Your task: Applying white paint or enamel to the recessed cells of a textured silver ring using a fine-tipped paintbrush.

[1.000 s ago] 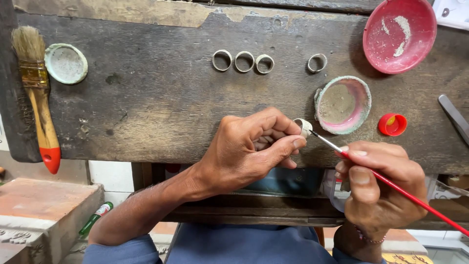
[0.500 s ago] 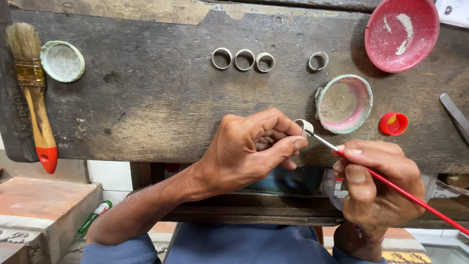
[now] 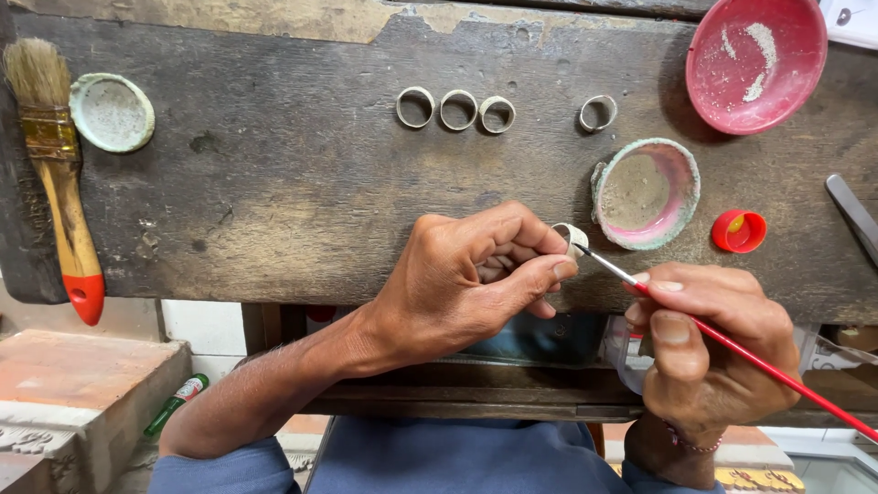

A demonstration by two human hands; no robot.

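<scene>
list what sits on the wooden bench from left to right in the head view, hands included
Wide paintbrush → pale green lid → three metal rings in a row → left hand holding a ring → lone ring → pink-rimmed dish → right hand with thin red brush → small red cap

- Ring (image 3: 572, 236): mostly hidden behind left hand (image 3: 476, 274) fingers.
- Thin red brush (image 3: 732, 346): tail cut off at lower right edge.
- Grey metal tool (image 3: 855, 220): cut off at right edge, kind unclear.
- Red bowl (image 3: 754, 59): top cut off.
</scene>
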